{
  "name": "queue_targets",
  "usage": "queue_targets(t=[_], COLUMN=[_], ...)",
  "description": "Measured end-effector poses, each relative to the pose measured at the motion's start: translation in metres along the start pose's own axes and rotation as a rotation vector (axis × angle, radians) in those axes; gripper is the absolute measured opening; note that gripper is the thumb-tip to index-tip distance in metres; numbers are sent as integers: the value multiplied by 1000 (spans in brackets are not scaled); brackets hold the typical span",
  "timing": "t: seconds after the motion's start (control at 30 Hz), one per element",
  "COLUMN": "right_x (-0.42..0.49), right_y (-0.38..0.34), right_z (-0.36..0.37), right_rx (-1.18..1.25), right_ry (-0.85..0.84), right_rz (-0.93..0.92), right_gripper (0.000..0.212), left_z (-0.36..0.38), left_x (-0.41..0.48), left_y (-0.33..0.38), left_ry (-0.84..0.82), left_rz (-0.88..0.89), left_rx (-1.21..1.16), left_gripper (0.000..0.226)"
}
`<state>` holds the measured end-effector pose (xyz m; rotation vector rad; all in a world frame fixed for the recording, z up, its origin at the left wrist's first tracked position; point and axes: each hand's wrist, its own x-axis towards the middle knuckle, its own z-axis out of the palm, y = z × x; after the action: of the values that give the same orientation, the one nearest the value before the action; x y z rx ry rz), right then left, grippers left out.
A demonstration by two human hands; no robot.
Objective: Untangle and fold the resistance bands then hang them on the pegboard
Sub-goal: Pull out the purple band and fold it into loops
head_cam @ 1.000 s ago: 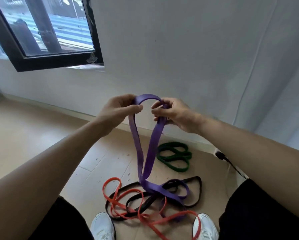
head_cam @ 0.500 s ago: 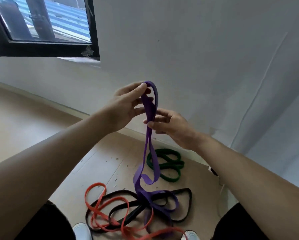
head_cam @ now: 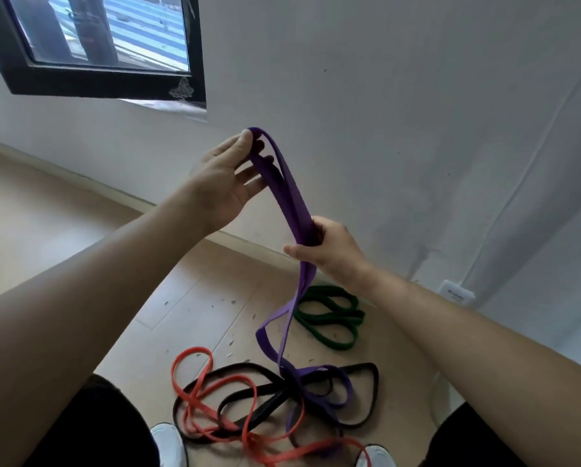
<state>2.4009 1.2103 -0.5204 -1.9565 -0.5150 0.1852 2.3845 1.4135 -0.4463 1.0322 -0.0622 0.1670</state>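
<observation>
Purple flat rubber resistance band (head_cam: 290, 200) hangs doubled: left hand (head_cam: 221, 183) pinches its top fold, right hand (head_cam: 332, 251) clasps both strands lower, probably to smooth out twists.

plain purple resistance band (head_cam: 292, 197), one solid colour along its length. dark green band (head_cam: 332, 289) near the floor's far edge; black band (head_cam: 377, 385) and orange-red band (head_cam: 194, 349) toward the near edge, all unpatterned. pale tan wood-look floor (head_cam: 63, 230) with faint plank seams and small dark flecks. white wall (head_cam: 383, 96), black window frame (head_cam: 107, 84), white shoes (head_cam: 169, 443), black clothing (head_cam: 97, 426).
</observation>
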Motion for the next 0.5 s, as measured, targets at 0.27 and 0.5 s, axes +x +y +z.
queue_targets(t=[0.27,0.5], right_x=[14,10], right_y=[2,0], right_z=[-36,-59], right_rx=[90,-57], right_ry=[130,16], right_rz=[-47,-89], right_gripper=[23,21], left_z=[-62,-53], left_x=[-4,-10], left_y=[1,-20], left_ry=[-39,-256], left_rz=[-265,-414], left_rx=[547,1148], left_gripper=[30,53])
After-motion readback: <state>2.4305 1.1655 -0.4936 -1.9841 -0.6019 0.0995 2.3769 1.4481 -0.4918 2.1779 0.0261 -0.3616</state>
